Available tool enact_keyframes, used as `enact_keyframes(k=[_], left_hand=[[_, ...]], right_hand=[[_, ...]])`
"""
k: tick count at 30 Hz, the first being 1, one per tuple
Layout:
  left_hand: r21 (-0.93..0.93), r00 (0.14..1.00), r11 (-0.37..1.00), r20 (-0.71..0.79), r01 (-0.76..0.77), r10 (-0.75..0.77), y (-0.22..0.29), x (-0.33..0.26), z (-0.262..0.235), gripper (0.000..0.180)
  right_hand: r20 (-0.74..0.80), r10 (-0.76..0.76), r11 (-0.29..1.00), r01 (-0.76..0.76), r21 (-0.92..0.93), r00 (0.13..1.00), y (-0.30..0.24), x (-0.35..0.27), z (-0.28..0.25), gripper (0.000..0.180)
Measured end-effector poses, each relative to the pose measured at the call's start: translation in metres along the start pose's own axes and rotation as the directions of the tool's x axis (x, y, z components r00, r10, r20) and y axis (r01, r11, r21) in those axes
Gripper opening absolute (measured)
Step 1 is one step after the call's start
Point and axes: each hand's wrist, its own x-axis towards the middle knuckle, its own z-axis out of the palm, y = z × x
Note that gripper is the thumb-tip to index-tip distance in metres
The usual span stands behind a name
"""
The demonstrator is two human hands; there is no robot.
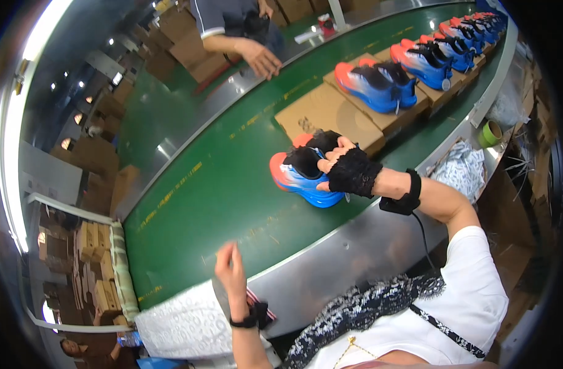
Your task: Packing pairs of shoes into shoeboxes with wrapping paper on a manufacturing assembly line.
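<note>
On the green conveyor belt (232, 203) sits a pair of running shoes (312, 187), blue at the heels, fading through white to orange-red toes, with black collars. My right hand (349, 167), in a black lace fingerless glove, grips the pair at the heel and collar openings. Its fingers partly cover the shoes. My left hand (231, 270) is raised over the belt's near edge, apart from the shoes. Motion blur hides how its fingers are set, and no object shows in it. Just beyond the shoes lies a closed brown shoebox (324, 117).
More shoes (377, 86) stand on boxes in a row along the belt toward the far right. Across the belt, a person's hand (260, 58) reaches over the rail. White packets (460, 169) and a green tape roll (490, 133) lie right. Patterned white sheeting (183, 323) is at the near left.
</note>
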Motion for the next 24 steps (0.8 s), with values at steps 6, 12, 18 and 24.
enact_keyframes(k=[6,12,18,24], left_hand=[[-0.211,0.921,0.944,0.248,-0.251,0.301,0.116,0.055,0.082,0.021],[-0.098,0.916,0.995,0.394,-0.037,0.073,0.110,0.047,0.105,0.028],[-0.311,0.791,0.869,0.597,0.385,-0.136,0.092,0.052,0.093,0.026],[-0.027,0.735,0.989,0.672,0.143,-0.088,0.063,0.004,0.109,0.030]], right_hand=[[0.109,-0.236,0.971,0.232,0.053,0.966,-0.061,-0.014,-0.040,0.035],[0.145,-0.357,0.934,0.352,0.063,0.923,-0.083,-0.023,-0.040,0.031],[0.126,-0.469,0.881,0.454,0.134,0.874,-0.084,-0.030,-0.039,0.029],[0.144,-0.545,0.819,0.488,0.301,0.826,-0.087,-0.078,0.014,0.030]])
